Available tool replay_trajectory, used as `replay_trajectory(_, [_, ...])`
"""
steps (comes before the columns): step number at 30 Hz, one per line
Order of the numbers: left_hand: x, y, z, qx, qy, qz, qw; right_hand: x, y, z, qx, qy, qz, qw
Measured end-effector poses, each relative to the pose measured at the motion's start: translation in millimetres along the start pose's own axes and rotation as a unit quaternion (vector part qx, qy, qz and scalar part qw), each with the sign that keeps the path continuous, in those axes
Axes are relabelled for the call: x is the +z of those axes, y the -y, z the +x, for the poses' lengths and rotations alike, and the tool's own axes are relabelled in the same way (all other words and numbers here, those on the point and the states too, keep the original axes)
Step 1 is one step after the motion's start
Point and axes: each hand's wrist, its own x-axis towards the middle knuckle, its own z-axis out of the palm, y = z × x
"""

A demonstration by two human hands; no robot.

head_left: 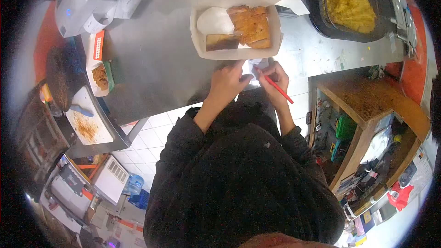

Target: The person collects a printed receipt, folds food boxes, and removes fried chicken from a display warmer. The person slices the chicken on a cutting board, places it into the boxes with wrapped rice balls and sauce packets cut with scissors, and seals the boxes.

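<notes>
My right hand (277,82) is closed around a red pen (281,91), its tip against a small white paper slip (257,64) with print on it. Beside it, my left hand (226,84) grips the slip's left side with thumb and fingers; part of the slip is hidden by my hands. Just beyond them stands an open white food box (239,55), its lid folded back. Inside are a mound of white rice (215,21), a sliced golden-brown breaded cutlet (251,25) and a brown piece (221,42) at the near left.
A black tray of yellow food (349,2) is at the back right. At left are a white printer-like machine (89,6), a smaller food carton (97,79) and a white cutting board (87,119) with crumbs and a knife. A wooden shelf unit (363,96) stands right.
</notes>
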Motion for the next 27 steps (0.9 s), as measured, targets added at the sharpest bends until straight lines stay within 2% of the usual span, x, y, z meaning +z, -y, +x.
replay_trajectory(1, [1,1,-1,-0.001,0.001,0.000,1.000,-2,-3,1,0.001,0.000,0.000,1.000])
replay_trajectory(3, [4,3,-1,0.009,-0.017,-0.017,1.000,-9,-6,5,-0.001,0.052,-0.086,0.995])
replay_trajectory(9, [-1,-1,0,0.013,-0.013,-0.019,1.000,-6,5,2,-0.002,0.032,0.016,0.999])
replay_trajectory(13, [1,0,0,0.010,-0.005,-0.012,1.000,-11,3,1,0.050,0.032,0.008,0.998])
replay_trajectory(16, [2,1,-1,0.007,-0.007,-0.022,1.000,-13,0,2,0.074,0.044,-0.058,0.995])
replay_trajectory(21, [-1,-1,1,0.010,0.004,-0.012,1.000,-12,-2,0,0.036,0.023,0.028,0.999])
replay_trajectory(25, [2,1,1,0.022,-0.022,-0.026,0.999,-10,0,0,0.017,0.027,0.024,0.999])
replay_trajectory(27, [2,0,0,0.015,-0.020,-0.021,0.999,-13,-2,1,0.002,0.046,-0.045,0.998])
